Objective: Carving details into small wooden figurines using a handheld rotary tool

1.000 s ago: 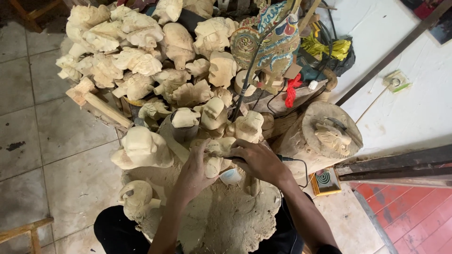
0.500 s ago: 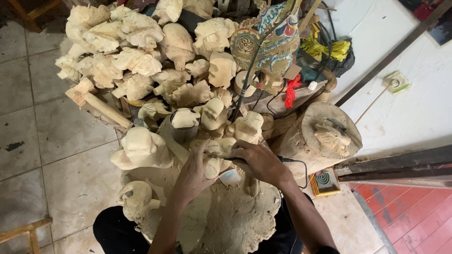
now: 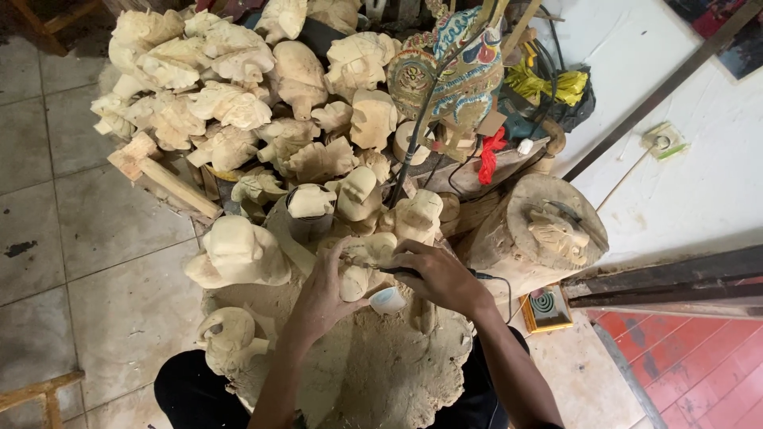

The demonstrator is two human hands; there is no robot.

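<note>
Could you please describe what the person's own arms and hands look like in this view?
Both forearms are bare to the frame's bottom edge, with no sleeves showing. The left hand and the right hand wear no gloves, and no rings, watch or markings can be made out. Fine pale wood dust seems to cling to the fingers.

The right hand (image 3: 441, 278) covers most of the tool it grips, so its kind is unclear. The left hand (image 3: 322, 298) hides the small carving's (image 3: 355, 270) lower half.
</note>
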